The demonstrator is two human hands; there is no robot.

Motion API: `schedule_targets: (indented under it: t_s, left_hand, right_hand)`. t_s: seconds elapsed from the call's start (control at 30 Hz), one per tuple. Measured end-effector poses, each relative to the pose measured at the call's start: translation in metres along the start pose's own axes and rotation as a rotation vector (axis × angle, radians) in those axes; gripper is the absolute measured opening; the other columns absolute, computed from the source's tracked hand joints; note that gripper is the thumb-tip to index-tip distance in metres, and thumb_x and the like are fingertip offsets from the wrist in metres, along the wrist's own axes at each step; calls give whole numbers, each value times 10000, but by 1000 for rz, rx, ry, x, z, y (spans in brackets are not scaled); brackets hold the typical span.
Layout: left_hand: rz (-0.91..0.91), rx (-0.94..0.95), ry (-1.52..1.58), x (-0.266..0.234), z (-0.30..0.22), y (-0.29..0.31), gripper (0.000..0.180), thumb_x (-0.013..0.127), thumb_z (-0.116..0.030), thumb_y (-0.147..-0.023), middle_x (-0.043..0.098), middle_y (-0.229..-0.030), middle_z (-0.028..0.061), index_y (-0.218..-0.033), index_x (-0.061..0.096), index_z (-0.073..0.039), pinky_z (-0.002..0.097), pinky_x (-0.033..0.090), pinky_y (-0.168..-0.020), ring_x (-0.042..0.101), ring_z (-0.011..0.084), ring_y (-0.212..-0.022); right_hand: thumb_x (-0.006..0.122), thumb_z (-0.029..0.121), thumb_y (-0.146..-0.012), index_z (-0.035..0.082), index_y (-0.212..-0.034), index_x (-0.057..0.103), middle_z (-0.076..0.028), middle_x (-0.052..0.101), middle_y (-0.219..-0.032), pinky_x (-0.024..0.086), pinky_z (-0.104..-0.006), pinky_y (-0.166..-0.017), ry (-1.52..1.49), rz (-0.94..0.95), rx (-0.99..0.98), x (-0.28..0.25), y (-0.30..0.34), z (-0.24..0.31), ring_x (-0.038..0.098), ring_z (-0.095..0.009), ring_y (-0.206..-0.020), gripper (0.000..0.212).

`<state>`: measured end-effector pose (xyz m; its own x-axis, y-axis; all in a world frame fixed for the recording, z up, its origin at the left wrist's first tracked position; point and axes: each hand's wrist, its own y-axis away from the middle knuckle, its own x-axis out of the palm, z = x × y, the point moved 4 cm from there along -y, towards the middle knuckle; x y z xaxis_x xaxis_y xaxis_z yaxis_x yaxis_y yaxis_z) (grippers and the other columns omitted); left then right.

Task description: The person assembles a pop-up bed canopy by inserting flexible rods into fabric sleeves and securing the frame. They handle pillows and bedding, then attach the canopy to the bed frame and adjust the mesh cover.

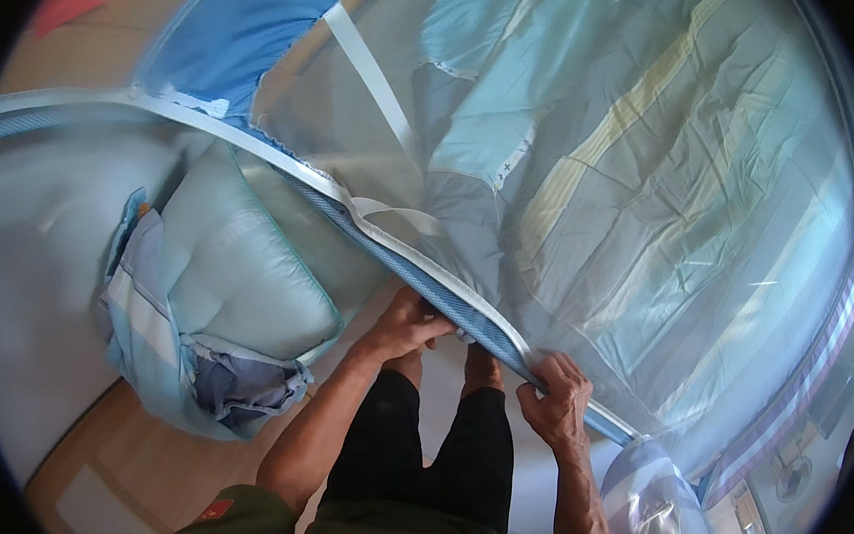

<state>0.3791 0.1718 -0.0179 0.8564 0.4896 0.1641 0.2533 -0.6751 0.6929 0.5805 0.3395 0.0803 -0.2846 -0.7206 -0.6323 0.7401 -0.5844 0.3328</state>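
Observation:
A sheer net (642, 344) with a blue mesh hem (426, 282) and white trim runs diagonally across the view in front of me, like a bed net. My right hand (558, 390) is closed around the hem near its lower right end. Farther left, my left hand (407, 328) is closed at the underside of the same hem, its fingertips partly hidden beneath it. Through the net shows crumpled bedding (594, 180) in grey, light blue and pale yellow stripes. A blue cloth panel (235, 31) lies at the upper left.
A pale green pillow (247, 263) stands left of my left arm, its striped pillowcase (156, 336) bunched around its lower part. Clear plastic (664, 507) lies to the right of my right forearm. Wooden floor (151, 461) shows at lower left, and a fan (792, 478) at far right.

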Motion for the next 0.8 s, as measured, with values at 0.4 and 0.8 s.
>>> schedule_targets:
  t_s: [0.4, 0.8]
  left_hand:
    - [-166, 303, 673, -124, 21, -119, 602, 456, -460, -1100, 557, -1465, 127, -1516, 485, -25, 387, 524, -1061, 600, 245, -1282]
    - [-675, 85, 802, -103, -50, -99, 410, 686, -271, -1016, 637, -1301, 96, -1367, 602, -77, 360, 513, -1025, 634, 236, -1160]
  right_hand:
    - [670, -2, -608, 19, -729, 511, -133, 514, -704, 441, -433, -573, 15, 62, -16, -1, -1, 0, 561, -339, -645, 201]
    - [665, -6, -594, 19, -720, 496, -139, 503, -697, 444, -434, -576, 9, 68, 11, 2, -2, -6, 552, -343, -637, 213]
